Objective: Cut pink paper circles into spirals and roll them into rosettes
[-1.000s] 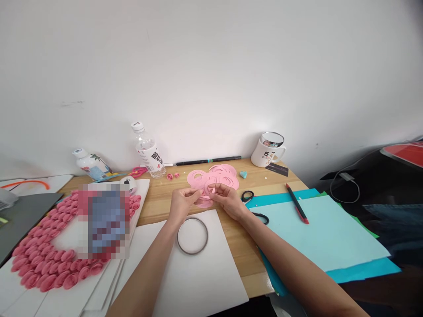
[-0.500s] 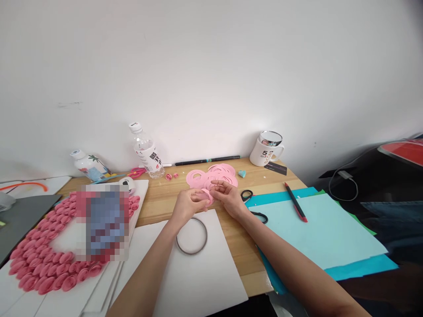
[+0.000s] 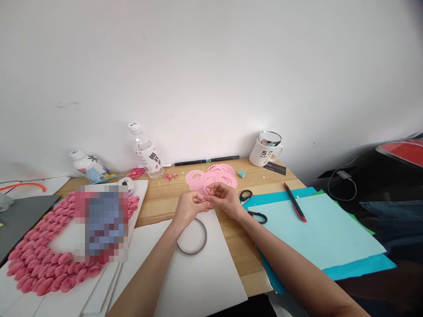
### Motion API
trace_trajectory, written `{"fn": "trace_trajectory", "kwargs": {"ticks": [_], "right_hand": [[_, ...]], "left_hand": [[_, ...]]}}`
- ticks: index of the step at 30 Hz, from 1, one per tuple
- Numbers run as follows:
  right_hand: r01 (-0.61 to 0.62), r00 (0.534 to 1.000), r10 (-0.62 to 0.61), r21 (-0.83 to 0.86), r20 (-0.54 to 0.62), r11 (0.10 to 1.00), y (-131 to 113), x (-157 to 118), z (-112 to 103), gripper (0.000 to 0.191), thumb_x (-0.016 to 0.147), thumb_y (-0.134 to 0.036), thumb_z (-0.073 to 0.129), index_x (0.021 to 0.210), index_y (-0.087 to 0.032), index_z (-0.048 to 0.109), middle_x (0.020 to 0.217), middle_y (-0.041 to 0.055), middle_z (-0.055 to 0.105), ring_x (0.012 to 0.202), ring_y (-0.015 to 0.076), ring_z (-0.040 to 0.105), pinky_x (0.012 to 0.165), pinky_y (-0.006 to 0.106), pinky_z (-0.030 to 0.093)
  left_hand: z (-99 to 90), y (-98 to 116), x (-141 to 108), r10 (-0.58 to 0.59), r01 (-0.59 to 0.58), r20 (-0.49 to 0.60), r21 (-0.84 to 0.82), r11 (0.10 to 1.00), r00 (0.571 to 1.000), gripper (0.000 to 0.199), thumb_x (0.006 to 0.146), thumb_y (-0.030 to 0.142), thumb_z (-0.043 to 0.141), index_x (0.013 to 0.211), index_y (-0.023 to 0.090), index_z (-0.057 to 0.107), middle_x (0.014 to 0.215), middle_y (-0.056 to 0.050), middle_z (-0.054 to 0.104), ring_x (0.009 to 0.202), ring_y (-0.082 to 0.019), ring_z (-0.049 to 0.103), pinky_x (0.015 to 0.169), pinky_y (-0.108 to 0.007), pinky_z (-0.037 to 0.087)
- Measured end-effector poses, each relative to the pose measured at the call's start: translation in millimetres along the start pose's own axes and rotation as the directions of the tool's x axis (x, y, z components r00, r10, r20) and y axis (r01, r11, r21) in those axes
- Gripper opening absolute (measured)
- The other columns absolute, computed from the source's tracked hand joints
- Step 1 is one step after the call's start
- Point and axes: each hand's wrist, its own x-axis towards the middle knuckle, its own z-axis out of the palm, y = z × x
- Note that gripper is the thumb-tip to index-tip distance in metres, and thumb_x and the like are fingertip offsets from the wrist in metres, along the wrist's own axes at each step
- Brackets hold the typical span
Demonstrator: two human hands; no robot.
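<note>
My left hand (image 3: pixel 190 206) and my right hand (image 3: pixel 226 200) meet fingertip to fingertip above the table. Both are closed in a pinch on a pink paper strip (image 3: pixel 201 193), mostly covered by the fingers. Just beyond them lies a pile of pink paper spirals (image 3: pixel 220 171). A grey ring (image 3: pixel 205 237) rests on white paper (image 3: pixel 205 273) below my left wrist. Black-handled scissors (image 3: pixel 257 217) lie to the right of my right hand, partly under the paper sheets.
Pink paper roses (image 3: pixel 42 268) cover a white board at left, partly pixelated. Along the wall stand a water bottle (image 3: pixel 147 154) and a white mug (image 3: pixel 262 153). Blue sheets (image 3: pixel 317 233) with a black-red pen (image 3: pixel 295 202) lie at right. Small pink rolls (image 3: pixel 168 177) sit near the bottle.
My fingertips have drawn closer together, and the right fingers have curled in. Less of the pink strip shows between them now.
</note>
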Motion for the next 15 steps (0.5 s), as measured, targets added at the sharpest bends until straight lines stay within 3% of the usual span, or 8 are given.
{"fn": "trace_trajectory", "kwargs": {"ticks": [4, 7, 11, 15], "right_hand": [[0.064, 0.997, -0.067, -0.091, -0.028, 0.994, 1.6, -0.6, 1.7, 0.025, 0.067, -0.035, 0.070, 0.082, -0.019, 0.057, 0.073, 0.0000, 0.055, 0.067, 0.0124, 0.055, 0.064, 0.028, 0.049], [0.188, 0.978, -0.204, -0.262, -0.033, 0.946, -2.2, -5.6, 5.3, 0.019, 0.072, -0.034, 0.065, 0.078, -0.020, 0.054, 0.078, 0.0018, 0.055, 0.071, 0.0138, 0.054, 0.065, 0.028, 0.049], [0.408, 0.902, -0.406, -0.589, 0.144, 0.697, -2.8, -14.3, 9.6, 0.013, 0.073, -0.029, 0.064, 0.079, -0.022, 0.055, 0.076, 0.0021, 0.053, 0.065, 0.0136, 0.051, 0.055, 0.026, 0.046], [0.510, 0.829, -0.468, -0.757, 0.307, 0.408, 4.2, -18.1, 12.0, 0.009, 0.078, -0.024, 0.059, 0.087, -0.022, 0.058, 0.081, 0.0034, 0.056, 0.066, 0.0120, 0.054, 0.053, 0.023, 0.042]], "left_hand": [[-1.4, 4.9, -0.8, -0.024, 0.013, -0.069, -0.150, 0.989, 0.997, 0.021, 0.052, 0.027, 0.077, 0.053, 0.013, 0.061, 0.054, -0.004, 0.066, 0.056, -0.019, 0.065, 0.060, -0.029, 0.052], [-5.3, 8.8, -0.2, -0.046, 0.005, -0.112, -0.340, 0.941, 0.993, 0.022, 0.052, 0.028, 0.078, 0.057, 0.012, 0.064, 0.060, -0.005, 0.068, 0.062, -0.019, 0.066, 0.070, -0.032, 0.052], [-5.8, 8.9, 1.0, -0.128, 0.033, -0.161, -0.489, 0.872, 0.979, 0.023, 0.050, 0.027, 0.080, 0.057, 0.012, 0.064, 0.062, -0.005, 0.068, 0.065, -0.020, 0.066, 0.072, -0.033, 0.051], [0.4, 7.6, -0.1, -0.179, 0.060, -0.170, -0.542, 0.838, 0.969, 0.021, 0.048, 0.025, 0.080, 0.054, 0.012, 0.063, 0.061, -0.005, 0.067, 0.063, -0.016, 0.063, 0.067, -0.028, 0.049]]}}
